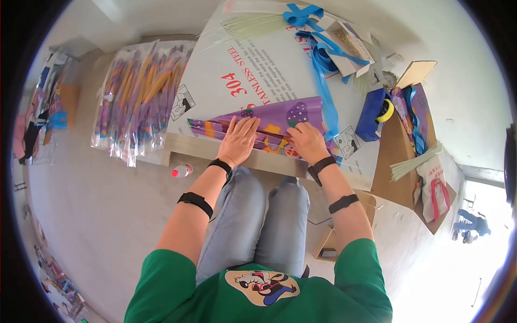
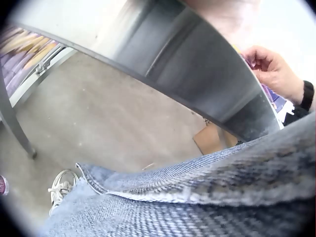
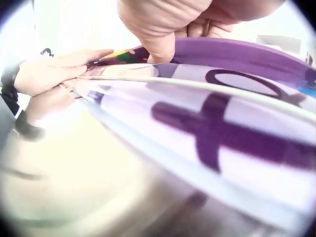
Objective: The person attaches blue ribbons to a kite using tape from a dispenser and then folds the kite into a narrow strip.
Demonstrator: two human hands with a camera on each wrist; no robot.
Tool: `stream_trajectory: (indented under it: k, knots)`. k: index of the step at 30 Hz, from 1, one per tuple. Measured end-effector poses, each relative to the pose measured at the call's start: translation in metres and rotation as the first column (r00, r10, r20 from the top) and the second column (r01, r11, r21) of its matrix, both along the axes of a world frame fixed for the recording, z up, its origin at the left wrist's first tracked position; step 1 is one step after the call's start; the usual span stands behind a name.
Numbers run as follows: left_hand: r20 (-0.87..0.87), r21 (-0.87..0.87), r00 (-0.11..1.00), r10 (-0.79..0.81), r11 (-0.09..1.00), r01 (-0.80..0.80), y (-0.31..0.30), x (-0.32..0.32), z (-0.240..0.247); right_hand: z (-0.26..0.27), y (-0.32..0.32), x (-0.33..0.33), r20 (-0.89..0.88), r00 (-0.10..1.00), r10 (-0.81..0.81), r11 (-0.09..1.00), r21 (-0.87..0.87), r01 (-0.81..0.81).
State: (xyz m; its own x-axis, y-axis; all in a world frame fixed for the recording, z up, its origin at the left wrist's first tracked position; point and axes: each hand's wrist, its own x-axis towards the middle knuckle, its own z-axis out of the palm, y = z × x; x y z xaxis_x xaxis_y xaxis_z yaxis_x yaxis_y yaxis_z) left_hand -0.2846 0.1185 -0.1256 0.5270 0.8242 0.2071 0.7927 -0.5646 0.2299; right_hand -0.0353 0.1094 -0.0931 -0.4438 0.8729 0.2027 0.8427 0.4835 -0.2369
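Observation:
A purple printed sheet (image 1: 280, 116) with fruit pictures lies folded on the white cardboard (image 1: 258, 70) that covers the table. My left hand (image 1: 240, 135) rests flat on its near left part, fingers straight and together; the right wrist view shows the left hand (image 3: 54, 71) lying flat too. My right hand (image 1: 304, 139) sits to the right with curled fingers, pinching the sheet's near edge. Up close, the right thumb (image 3: 163, 34) presses on the purple sheet (image 3: 237, 133). From below the table, the right hand (image 2: 269, 69) curls over the sheet's edge.
Several wrapped purple packets (image 1: 140, 91) lie at the table's left. Blue ribbon (image 1: 323, 81), green sticks (image 1: 253, 24) and a blue tape dispenser (image 1: 374, 113) lie beyond and right. A cardboard box (image 1: 404, 145) stands at right. A red-capped bottle (image 1: 181, 171) sits below the table's metal edge (image 2: 197, 69).

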Motion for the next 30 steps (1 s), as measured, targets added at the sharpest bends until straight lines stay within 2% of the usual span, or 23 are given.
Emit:
stream_trajectory:
  k: [7, 11, 13, 14, 16, 17, 19, 20, 22, 23, 25, 26, 27, 28, 29, 30]
  knots:
    - [0.033, -0.018, 0.999, -0.005, 1.000, 0.005, 0.000, -0.001, -0.003, 0.000, -0.020, 0.007, -0.160, 0.982, -0.095, 0.994, -0.058, 0.087]
    - [0.054, -0.006, 0.999, -0.009, 1.000, 0.009, 0.001, 0.000, -0.003, -0.004, -0.028, 0.015, -0.177, 0.974, -0.139, 0.989, -0.069, 0.128]
    - [0.060, -0.005, 0.998, -0.014, 1.000, 0.015, 0.001, 0.000, -0.003, -0.005, -0.028, 0.026, -0.245, 0.849, -0.468, 0.866, 0.064, 0.496]
    - [0.061, -0.009, 0.998, -0.012, 1.000, 0.012, 0.001, 0.000, -0.003, -0.004, -0.028, 0.033, -0.242, 0.848, -0.471, 0.864, 0.067, 0.499]
    - [0.057, -0.003, 0.998, -0.013, 1.000, 0.013, 0.002, 0.001, -0.005, -0.002, -0.024, 0.053, -0.172, 0.585, -0.792, 0.575, 0.109, 0.811]
    - [0.049, 0.004, 0.999, -0.012, 1.000, 0.012, 0.001, 0.001, -0.005, -0.009, -0.023, 0.065, -0.170, 0.582, -0.795, 0.572, 0.108, 0.813]
    - [0.051, 0.008, 0.999, -0.016, 1.000, 0.016, 0.002, 0.001, -0.005, -0.018, -0.014, 0.079, -0.122, 0.531, -0.839, 0.538, -0.037, 0.842]
    - [0.052, 0.010, 0.999, -0.016, 1.000, 0.016, 0.002, 0.001, -0.005, -0.018, -0.009, 0.081, -0.123, 0.530, -0.839, 0.538, -0.036, 0.842]
    - [0.053, 0.012, 0.998, -0.018, 1.000, 0.018, 0.002, 0.000, -0.005, -0.020, 0.000, 0.088, -0.063, 0.574, -0.817, 0.563, -0.304, 0.768]
    - [0.054, 0.014, 0.998, -0.019, 1.000, 0.018, 0.002, 0.001, -0.005, -0.021, 0.005, 0.092, -0.063, 0.574, -0.816, 0.564, -0.302, 0.769]
    - [0.053, 0.012, 0.998, -0.016, 1.000, 0.016, 0.002, 0.001, -0.004, -0.026, 0.014, 0.104, -0.133, 0.526, -0.840, 0.512, -0.515, 0.687]
    - [0.049, 0.009, 0.999, -0.016, 1.000, 0.016, 0.002, 0.001, -0.004, -0.035, 0.018, 0.115, -0.133, 0.528, -0.839, 0.514, -0.514, 0.687]
    - [0.050, 0.009, 0.999, -0.014, 1.000, 0.014, 0.002, 0.001, -0.004, -0.043, 0.021, 0.126, -0.391, 0.361, -0.847, 0.529, -0.695, 0.488]
    - [0.048, 0.010, 0.999, -0.015, 1.000, 0.015, 0.002, 0.001, -0.004, -0.049, 0.022, 0.132, -0.565, 0.107, -0.818, 0.572, -0.785, 0.237]
    - [0.045, 0.010, 0.999, -0.018, 1.000, 0.018, 0.002, 0.001, -0.004, -0.031, 0.021, 0.130, -0.598, -0.090, -0.797, 0.602, -0.798, -0.026]
    - [0.046, 0.010, 0.999, -0.020, 1.000, 0.020, 0.002, 0.001, -0.004, -0.012, 0.023, 0.128, -0.598, -0.090, -0.796, 0.602, -0.798, -0.024]
